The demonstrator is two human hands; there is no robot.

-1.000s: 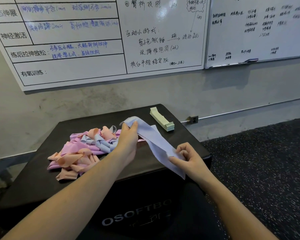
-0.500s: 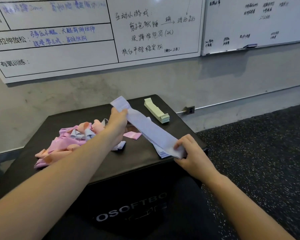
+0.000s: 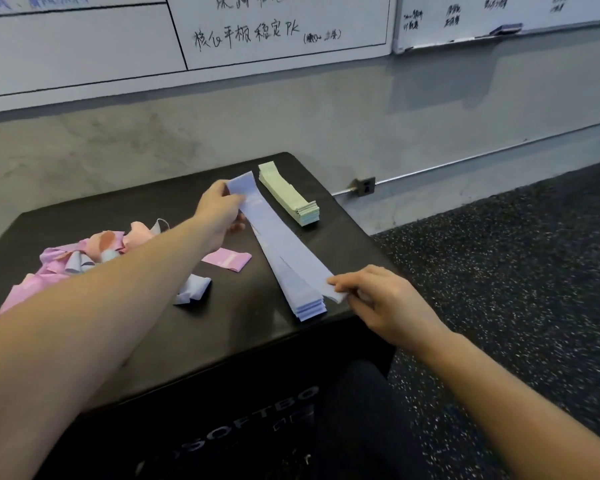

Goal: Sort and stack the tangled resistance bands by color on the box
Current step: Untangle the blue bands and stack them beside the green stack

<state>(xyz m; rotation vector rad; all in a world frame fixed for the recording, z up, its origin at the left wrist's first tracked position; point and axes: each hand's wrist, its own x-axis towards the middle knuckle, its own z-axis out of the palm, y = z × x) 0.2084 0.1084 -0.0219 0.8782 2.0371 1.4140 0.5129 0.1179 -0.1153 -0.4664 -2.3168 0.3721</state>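
A pale blue band (image 3: 278, 233) lies stretched flat along the top of a stack of blue bands (image 3: 305, 303) on the black box (image 3: 243, 334). My left hand (image 3: 219, 216) grips its far end and my right hand (image 3: 381, 299) pinches its near end at the box's right edge. A neat stack of pale green bands (image 3: 288, 195) lies just behind. A tangled pile of pink, peach and blue bands (image 3: 84, 258) sits at the left, partly hidden by my left forearm. One pink band (image 3: 226, 259) and one curled blue band (image 3: 194, 287) lie loose between.
The box stands against a grey wall under whiteboards (image 3: 274, 32). Dark speckled rubber floor (image 3: 516, 271) spreads to the right. A small wall socket (image 3: 365, 186) sits low on the wall behind the box's right corner.
Both hands carried the blue band rightward and down, away from the tangle, and laid it flat on the blue stack. The camera view has tilted down and moved closer.
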